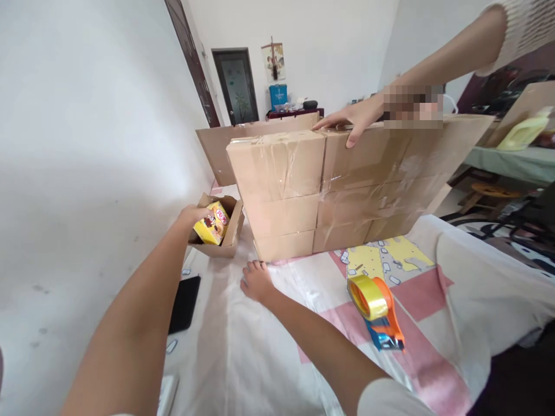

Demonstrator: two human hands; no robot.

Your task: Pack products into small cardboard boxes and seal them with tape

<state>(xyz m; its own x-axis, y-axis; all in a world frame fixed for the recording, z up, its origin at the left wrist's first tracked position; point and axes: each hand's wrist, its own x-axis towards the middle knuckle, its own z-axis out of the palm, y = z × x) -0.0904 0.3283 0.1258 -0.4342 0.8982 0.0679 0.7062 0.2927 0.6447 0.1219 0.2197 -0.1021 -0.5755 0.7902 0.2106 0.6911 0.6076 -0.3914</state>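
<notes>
My left hand [194,217] reaches into a small open cardboard box [236,222] by the wall. Its fingers grip a yellow snack box [212,225] with red and white print, which sits tilted inside. My right hand [256,281] rests on the covered table with bent fingers slightly apart and nothing in it, close to the bottom corner of a large taped cardboard block [286,214]. That block stands upright, made of several boxes bound with clear tape. Another person's hand [362,118] lies on its top edge.
An orange tape dispenser [392,306] with a yellow roll [368,296] lies at the right. A black tablet-like slab [185,303] is by the left wall. Behind the block stands a flat cardboard sheet [217,153]. The patterned cloth lies under clear plastic [243,346].
</notes>
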